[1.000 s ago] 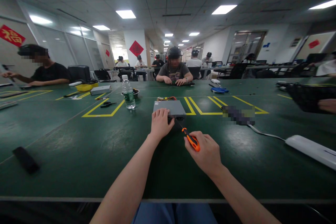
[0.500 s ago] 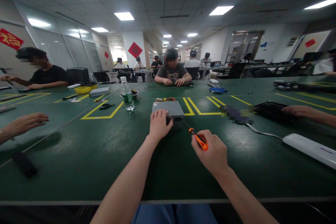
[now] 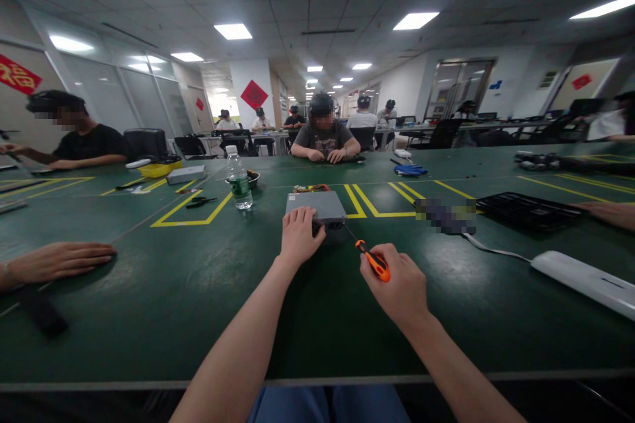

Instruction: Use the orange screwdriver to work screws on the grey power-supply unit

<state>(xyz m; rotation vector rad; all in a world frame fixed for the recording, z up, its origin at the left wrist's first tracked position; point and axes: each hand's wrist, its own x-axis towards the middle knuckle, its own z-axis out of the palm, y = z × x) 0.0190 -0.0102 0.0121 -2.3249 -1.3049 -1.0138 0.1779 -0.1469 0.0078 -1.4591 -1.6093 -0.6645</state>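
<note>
A flat grey metal box (image 3: 317,205) with coloured wires at its far end lies on the green table (image 3: 163,297) straight ahead. My left hand (image 3: 299,237) rests on the box's near left corner, fingers curled over its edge. My right hand (image 3: 397,284) is closed round the orange-and-black handle of a screwdriver (image 3: 373,260). The screwdriver's thin shaft points up and left toward the box's near face, the tip close to it.
A water bottle (image 3: 239,179) and a small bowl stand left of the box. A white power strip (image 3: 580,275) with its cable lies at right, a black tray (image 3: 528,207) behind it. Other people's hands rest at the left (image 3: 59,260) and right edges. Yellow tape marks the table.
My right hand with the screwdriver drew slightly right and back from the box. A neighbour's hand came down flat on the table at left. At right the black tray was set down and that hand withdrew.
</note>
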